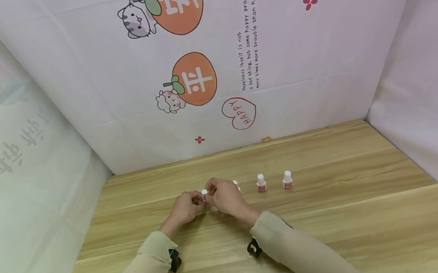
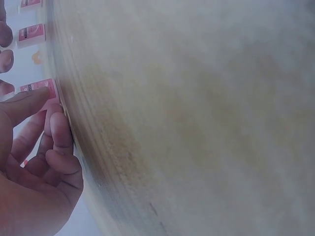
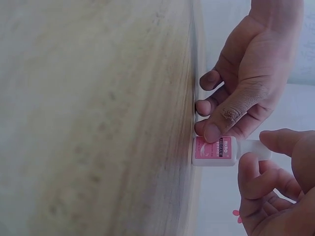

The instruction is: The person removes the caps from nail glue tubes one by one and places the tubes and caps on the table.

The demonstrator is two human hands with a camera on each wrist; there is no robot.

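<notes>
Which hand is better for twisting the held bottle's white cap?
Probably the right hand: it's up at the white cap, while the left hand is lower down, holding the bottle.

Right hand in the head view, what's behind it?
Behind the right hand, one bottle peeks out: part of its white cap and a sliver of its body. The rest is covered by the hand, so its label can't be read there.

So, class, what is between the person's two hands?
A white-capped bottle with a pink label is between the left hand and right hand, in the head view.
</notes>
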